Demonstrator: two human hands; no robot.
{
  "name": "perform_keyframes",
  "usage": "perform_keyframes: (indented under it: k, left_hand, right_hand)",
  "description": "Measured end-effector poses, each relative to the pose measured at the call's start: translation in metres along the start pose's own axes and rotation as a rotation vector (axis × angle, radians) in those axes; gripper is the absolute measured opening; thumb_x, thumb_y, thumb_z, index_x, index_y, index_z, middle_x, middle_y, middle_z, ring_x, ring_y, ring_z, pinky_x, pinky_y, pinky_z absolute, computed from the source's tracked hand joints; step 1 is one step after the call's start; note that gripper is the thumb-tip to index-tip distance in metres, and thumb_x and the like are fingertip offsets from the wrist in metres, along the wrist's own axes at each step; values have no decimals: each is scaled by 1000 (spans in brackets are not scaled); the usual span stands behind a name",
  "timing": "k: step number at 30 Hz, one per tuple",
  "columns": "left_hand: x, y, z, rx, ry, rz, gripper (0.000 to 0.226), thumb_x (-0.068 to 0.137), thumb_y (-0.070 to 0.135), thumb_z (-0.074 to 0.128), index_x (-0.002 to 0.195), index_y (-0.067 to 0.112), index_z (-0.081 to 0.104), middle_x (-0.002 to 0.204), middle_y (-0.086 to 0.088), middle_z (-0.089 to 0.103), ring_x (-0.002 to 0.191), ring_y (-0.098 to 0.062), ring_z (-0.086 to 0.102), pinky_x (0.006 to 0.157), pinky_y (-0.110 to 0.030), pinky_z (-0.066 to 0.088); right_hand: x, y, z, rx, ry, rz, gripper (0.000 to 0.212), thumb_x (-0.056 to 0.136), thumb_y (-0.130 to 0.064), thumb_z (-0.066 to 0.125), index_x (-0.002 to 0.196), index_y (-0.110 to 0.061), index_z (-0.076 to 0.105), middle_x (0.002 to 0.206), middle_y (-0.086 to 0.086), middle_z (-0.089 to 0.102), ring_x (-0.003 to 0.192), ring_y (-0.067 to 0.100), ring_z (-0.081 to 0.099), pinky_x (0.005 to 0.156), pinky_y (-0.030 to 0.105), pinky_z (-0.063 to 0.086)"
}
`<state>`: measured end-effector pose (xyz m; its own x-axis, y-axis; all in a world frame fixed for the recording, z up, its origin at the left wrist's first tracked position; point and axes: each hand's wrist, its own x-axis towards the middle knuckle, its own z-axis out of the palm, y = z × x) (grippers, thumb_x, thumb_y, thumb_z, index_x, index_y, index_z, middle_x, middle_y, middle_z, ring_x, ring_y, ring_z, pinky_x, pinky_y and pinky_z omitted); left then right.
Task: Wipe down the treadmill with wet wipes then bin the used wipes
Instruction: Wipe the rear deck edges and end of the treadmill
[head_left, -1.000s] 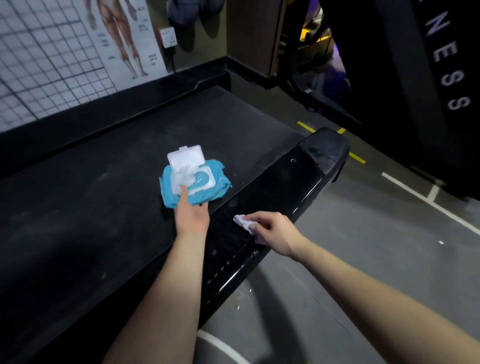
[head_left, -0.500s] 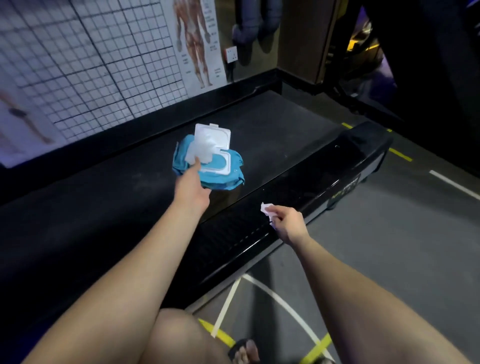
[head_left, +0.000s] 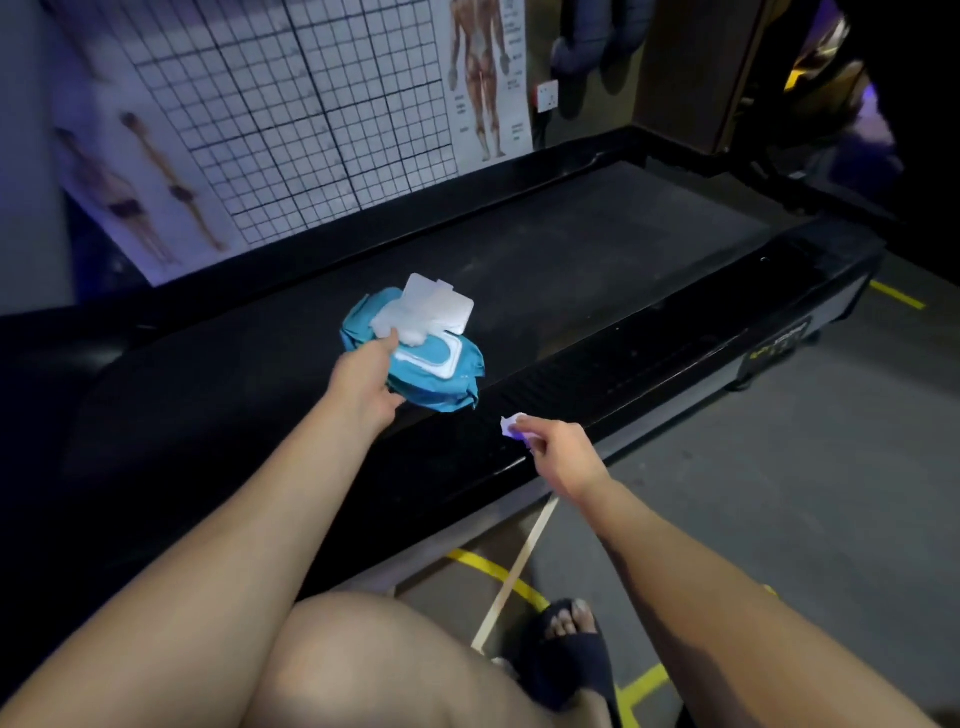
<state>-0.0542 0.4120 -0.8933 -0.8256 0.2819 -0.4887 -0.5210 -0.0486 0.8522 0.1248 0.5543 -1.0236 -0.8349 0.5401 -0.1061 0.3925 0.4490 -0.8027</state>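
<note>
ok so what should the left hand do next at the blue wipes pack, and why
Probably pinch the white wipe tuft and pull it up out of the blue soft wipes pack. Its white flip lid stands open, the left hand has a fingertip on the tuft, and the right hand holds only a small crumpled white wipe, likely spent.

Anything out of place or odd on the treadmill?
Nothing spilled or damaged. The wipes pack is on the treadmill belt, lid open, a wipe bunched out at the left hand; the right hand pinches a small crumpled wipe.
</note>
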Motion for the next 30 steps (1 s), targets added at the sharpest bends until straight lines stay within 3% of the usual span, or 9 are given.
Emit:
perform_keyframes:
  k: [5,7,9,11,14,17,20,26,30]
  left_hand:
    - [-16,2,-44,93,48,29,22,104,16,65,126,14,66,111,-9,77,96,-26,75,82,-46,63]
    - [-19,4,-64,64,92,38,23,104,13,64,127,12,66,113,-12,76,93,-27,75,77,-45,63]
    - [-21,3,-84,2,142,56,27,104,11,63,131,10,65,117,-15,75,93,-29,75,81,-48,63]
    - [-25,3,-106,-67,188,72,31,104,10,62,135,9,64,119,-15,74,95,-29,74,89,-52,62]
    - [-34,4,-138,-188,258,98,33,104,11,62,138,12,63,123,-15,73,99,-31,75,91,-55,61]
    - [-50,-4,-170,-292,302,83,30,107,10,58,137,12,61,125,-16,71,106,-34,73,93,-56,59]
    - [-63,-17,-199,-344,348,40,33,108,11,57,141,12,59,125,-16,70,95,-32,72,78,-55,58]
    - [-78,-22,-233,-404,427,42,38,108,10,57,145,13,57,133,-15,68,85,-29,70,75,-52,55]
    - [-86,-27,-230,-374,398,17,32,107,10,57,139,10,60,124,-14,70,83,-29,70,68,-50,55]
  right_hand:
    - [-14,-12,53,-32,-26,-62,34,92,-4,55,112,-22,76,111,-9,68,98,6,60,97,18,42]
    - [-14,-20,75,-124,14,-130,19,82,-21,69,99,-17,77,91,-8,59,85,8,54,81,18,41]
    - [-11,-28,93,-58,0,-49,35,69,-40,74,92,-14,77,71,0,51,68,18,47,62,25,38]
    - [-15,-48,102,-134,-82,-19,23,79,-40,64,87,-20,73,56,3,48,55,21,43,53,28,35]
    - [-18,-64,116,-268,-52,-62,12,88,-21,50,85,-20,63,74,6,60,68,24,56,60,32,38]
    - [-24,-64,128,-276,-61,-190,26,95,-10,52,108,-26,67,103,-6,63,78,-9,62,64,10,39]
    - [-22,-67,131,-406,-22,-218,50,88,3,50,126,-27,63,121,-2,66,106,25,67,81,27,45]
    - [-45,-88,153,-326,-118,-294,62,83,10,47,126,-29,69,128,-4,69,116,24,65,95,30,50]
    - [-74,-103,173,-66,-211,-278,51,88,10,47,118,-19,75,119,-6,73,109,4,64,98,4,38]
